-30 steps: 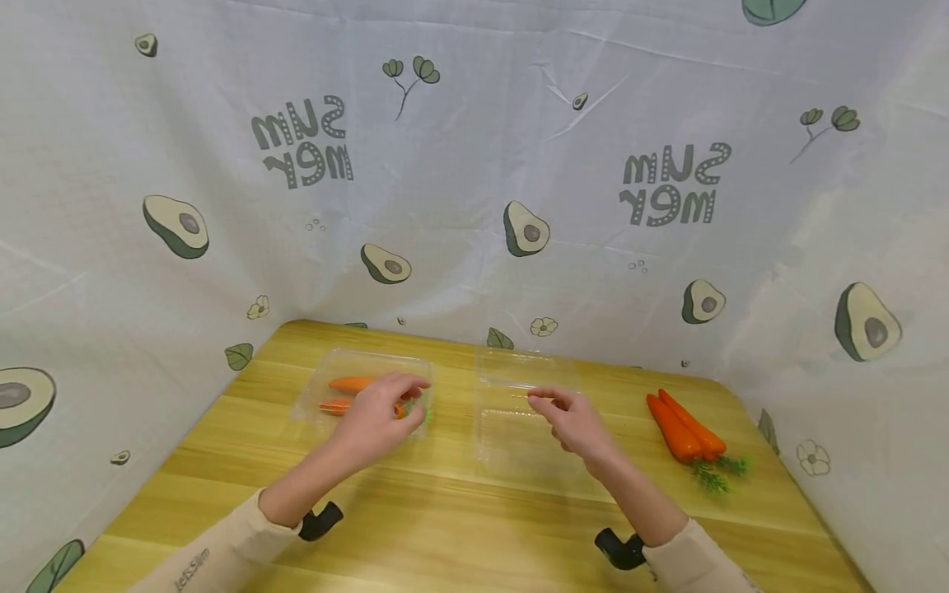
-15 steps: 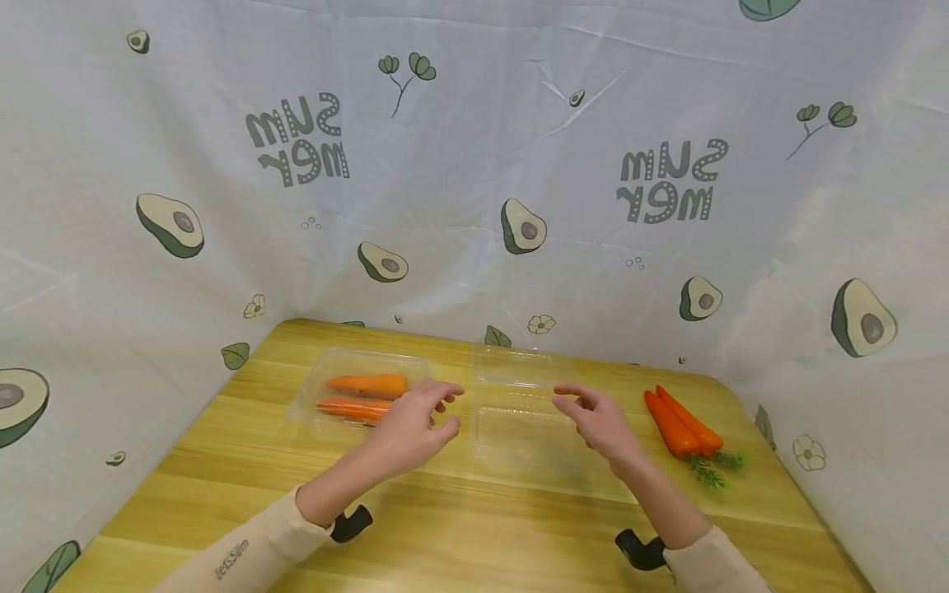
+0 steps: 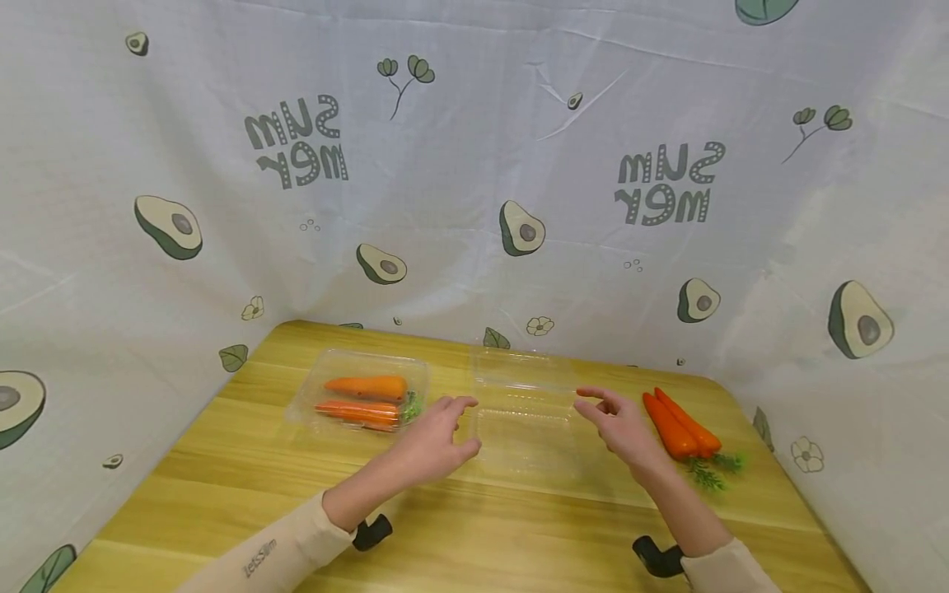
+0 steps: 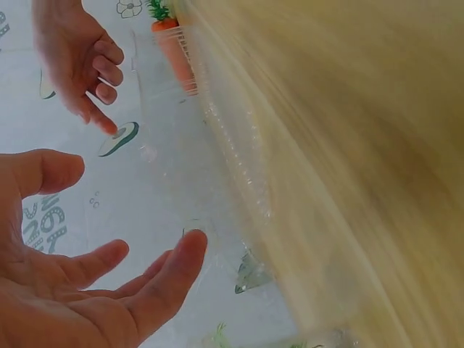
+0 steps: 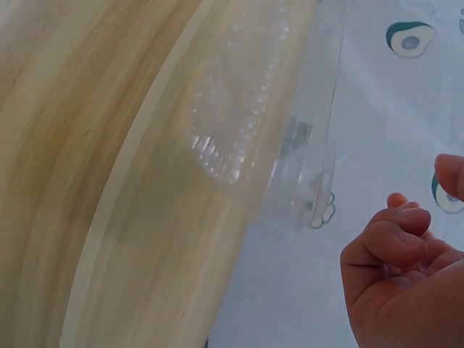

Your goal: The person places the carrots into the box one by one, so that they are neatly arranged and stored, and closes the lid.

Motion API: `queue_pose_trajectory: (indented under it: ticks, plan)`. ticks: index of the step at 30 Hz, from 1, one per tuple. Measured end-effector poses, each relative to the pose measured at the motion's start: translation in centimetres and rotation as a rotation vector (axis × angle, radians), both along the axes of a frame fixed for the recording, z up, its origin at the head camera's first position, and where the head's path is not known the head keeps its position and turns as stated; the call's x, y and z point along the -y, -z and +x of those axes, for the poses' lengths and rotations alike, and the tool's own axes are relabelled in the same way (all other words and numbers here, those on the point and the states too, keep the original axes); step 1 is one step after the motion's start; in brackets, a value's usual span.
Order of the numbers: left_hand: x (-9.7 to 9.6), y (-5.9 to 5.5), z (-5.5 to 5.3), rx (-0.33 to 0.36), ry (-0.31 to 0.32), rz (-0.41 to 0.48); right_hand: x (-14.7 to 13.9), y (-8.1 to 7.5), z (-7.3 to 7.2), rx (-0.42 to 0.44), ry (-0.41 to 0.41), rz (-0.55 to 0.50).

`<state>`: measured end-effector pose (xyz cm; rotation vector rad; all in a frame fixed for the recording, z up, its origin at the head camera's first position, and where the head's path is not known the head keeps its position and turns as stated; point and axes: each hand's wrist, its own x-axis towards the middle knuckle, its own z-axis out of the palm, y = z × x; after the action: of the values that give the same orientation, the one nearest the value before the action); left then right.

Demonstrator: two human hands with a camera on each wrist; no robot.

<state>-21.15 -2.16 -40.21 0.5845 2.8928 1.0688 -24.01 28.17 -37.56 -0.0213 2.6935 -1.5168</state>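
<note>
An opened clear plastic clamshell box [image 3: 522, 432] lies mid-table with its lid tipped back. My left hand [image 3: 433, 441] hovers at its left side, thumb and fingers spread with nothing between them. On the other side my right hand [image 3: 626, 428] is raised near the box's right edge. It holds nothing; its index finger and thumb stand apart, and the other fingers curl loosely in the right wrist view [image 5: 402, 275]. Two orange carrots [image 3: 366, 387] with green tops lie in another clear plastic box [image 3: 311, 395] at left. Two more carrots [image 3: 670, 428] rest on the table at right.
The wooden table [image 3: 474, 527] ends at the back against a white curtain [image 3: 445, 165] printed with avocados. The curtain also closes in the left and right sides. Black camera mounts [image 3: 373, 531] stick out below both wrists.
My left hand has moved right, away from the box of carrots, to the left side of the opened box. The right hand has shifted right, from over that box to its right edge.
</note>
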Motion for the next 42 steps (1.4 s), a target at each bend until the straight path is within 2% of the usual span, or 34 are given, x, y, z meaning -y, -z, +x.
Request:
queue_pose_trajectory:
  ticks: [7, 12, 16, 24, 35, 42]
  plan:
    - [-0.7, 1.0, -0.4, 0.116, -0.006, 0.041, -1.2, -0.1, 0.4, -0.002, 0.026, 0.035]
    - [-0.9, 1.8, -0.7, 0.15, 0.003, 0.035, -2.1, 0.1, 0.6, -0.003, 0.039, 0.043]
    - [-1.0, 2.0, -0.8, 0.17, 0.009, 0.034, -2.9, 0.5, 0.5, -0.004, 0.052, 0.037]
    - [-1.1, 2.2, -1.0, 0.186, 0.023, 0.079, -4.2, 1.0, 0.7, 0.006, 0.073, 0.023]
    - [-1.1, 3.0, -1.2, 0.176, 0.022, 0.081, -6.1, 2.0, 1.2, 0.012, 0.098, 0.002]
    - [-1.3, 2.6, -1.5, 0.171, 0.028, 0.071, -7.2, 2.2, 1.4, 0.004, 0.123, -0.016]
